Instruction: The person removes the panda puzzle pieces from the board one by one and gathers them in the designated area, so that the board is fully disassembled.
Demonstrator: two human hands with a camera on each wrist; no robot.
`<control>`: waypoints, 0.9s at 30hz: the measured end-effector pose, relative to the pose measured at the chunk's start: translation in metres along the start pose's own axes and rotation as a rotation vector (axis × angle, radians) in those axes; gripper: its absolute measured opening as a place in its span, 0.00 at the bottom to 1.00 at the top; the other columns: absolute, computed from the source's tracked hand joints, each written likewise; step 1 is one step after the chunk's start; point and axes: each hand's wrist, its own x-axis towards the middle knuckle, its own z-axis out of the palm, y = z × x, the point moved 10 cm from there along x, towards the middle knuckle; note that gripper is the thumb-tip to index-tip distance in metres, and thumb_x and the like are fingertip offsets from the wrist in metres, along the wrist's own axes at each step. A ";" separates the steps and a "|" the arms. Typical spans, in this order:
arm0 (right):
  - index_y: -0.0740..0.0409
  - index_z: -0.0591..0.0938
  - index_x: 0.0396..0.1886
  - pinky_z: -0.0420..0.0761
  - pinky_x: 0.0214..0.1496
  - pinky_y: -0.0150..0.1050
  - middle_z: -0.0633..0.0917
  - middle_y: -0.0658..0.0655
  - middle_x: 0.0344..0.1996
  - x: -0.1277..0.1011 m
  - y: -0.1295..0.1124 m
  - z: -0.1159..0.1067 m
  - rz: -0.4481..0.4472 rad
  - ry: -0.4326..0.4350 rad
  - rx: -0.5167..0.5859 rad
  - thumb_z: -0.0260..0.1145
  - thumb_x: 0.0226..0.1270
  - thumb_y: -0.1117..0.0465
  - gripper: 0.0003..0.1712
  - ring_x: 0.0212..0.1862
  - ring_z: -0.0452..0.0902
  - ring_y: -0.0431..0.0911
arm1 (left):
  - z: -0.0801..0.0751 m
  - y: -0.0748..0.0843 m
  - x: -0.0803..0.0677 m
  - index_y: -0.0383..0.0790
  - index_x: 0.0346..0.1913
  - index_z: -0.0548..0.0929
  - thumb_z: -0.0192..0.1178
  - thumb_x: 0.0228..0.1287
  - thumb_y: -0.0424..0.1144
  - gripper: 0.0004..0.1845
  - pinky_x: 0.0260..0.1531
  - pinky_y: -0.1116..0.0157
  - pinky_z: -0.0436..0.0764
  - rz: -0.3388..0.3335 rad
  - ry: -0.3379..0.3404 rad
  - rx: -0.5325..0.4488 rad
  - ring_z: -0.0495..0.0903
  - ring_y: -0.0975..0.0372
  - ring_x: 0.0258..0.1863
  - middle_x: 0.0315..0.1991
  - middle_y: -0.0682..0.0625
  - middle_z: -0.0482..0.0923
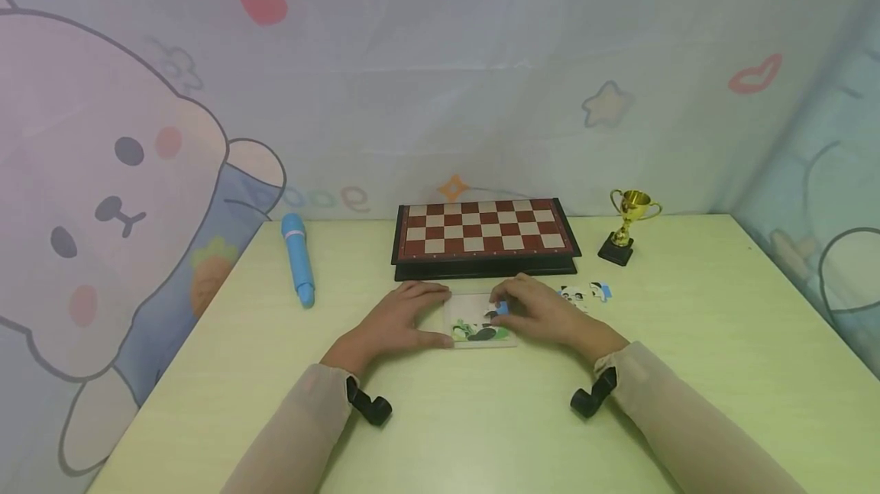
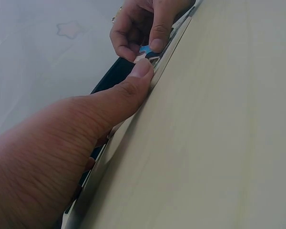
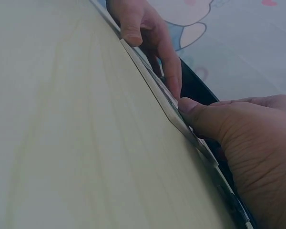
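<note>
A small puzzle tray (image 1: 479,332) with a green and black picture lies on the table in front of the chessboard. My left hand (image 1: 406,318) grips its left end, the thumb (image 2: 139,70) against the near edge and the fingers along the far edge. My right hand (image 1: 532,312) pinches a blue puzzle piece (image 1: 502,308) between thumb and fingers, low over the tray's right part. The left wrist view shows that piece (image 2: 145,49) under the right thumb, touching the tray. In the right wrist view my right thumb (image 3: 193,112) rests on the tray's edge (image 3: 152,81).
Loose puzzle pieces (image 1: 586,294) lie just right of the tray. A folded chessboard (image 1: 484,230) sits behind it, with a gold trophy (image 1: 627,225) at the back right and a blue pen-shaped toy (image 1: 298,257) at the back left. Printed curtains enclose the pale green table (image 1: 687,372).
</note>
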 end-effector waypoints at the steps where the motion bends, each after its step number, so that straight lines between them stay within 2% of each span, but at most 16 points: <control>1: 0.49 0.83 0.51 0.78 0.47 0.39 0.82 0.42 0.42 0.000 -0.001 -0.001 -0.003 0.002 0.003 0.73 0.65 0.49 0.18 0.43 0.73 0.39 | 0.000 0.000 0.000 0.57 0.73 0.71 0.56 0.53 0.80 0.49 0.71 0.55 0.61 0.001 0.001 -0.002 0.61 0.61 0.71 0.71 0.62 0.66; 8: 0.49 0.84 0.50 0.79 0.43 0.37 0.81 0.42 0.39 -0.002 -0.005 -0.007 -0.028 0.038 0.037 0.71 0.68 0.54 0.13 0.40 0.76 0.40 | -0.002 0.000 0.001 0.56 0.73 0.71 0.57 0.52 0.80 0.49 0.71 0.54 0.61 -0.001 0.004 -0.006 0.62 0.60 0.71 0.71 0.61 0.67; 16: 0.52 0.85 0.48 0.79 0.40 0.37 0.81 0.42 0.37 -0.002 -0.011 -0.011 -0.067 0.088 0.088 0.71 0.68 0.57 0.11 0.38 0.76 0.38 | -0.002 0.002 -0.002 0.55 0.72 0.73 0.58 0.53 0.79 0.48 0.70 0.53 0.62 0.010 0.016 -0.018 0.63 0.59 0.71 0.71 0.60 0.68; 22: 0.47 0.85 0.48 0.80 0.43 0.38 0.82 0.40 0.38 -0.004 -0.005 -0.016 -0.029 0.110 0.081 0.71 0.68 0.56 0.10 0.40 0.77 0.36 | -0.001 0.001 -0.002 0.57 0.72 0.72 0.58 0.53 0.79 0.48 0.70 0.53 0.62 0.006 0.014 -0.015 0.62 0.60 0.71 0.71 0.61 0.67; 27: 0.46 0.85 0.47 0.79 0.40 0.38 0.82 0.40 0.37 -0.010 0.001 -0.023 0.002 0.124 0.082 0.71 0.68 0.54 0.09 0.39 0.77 0.37 | -0.003 0.002 -0.001 0.56 0.72 0.72 0.58 0.53 0.79 0.48 0.70 0.52 0.62 0.014 0.023 -0.012 0.63 0.58 0.71 0.71 0.60 0.68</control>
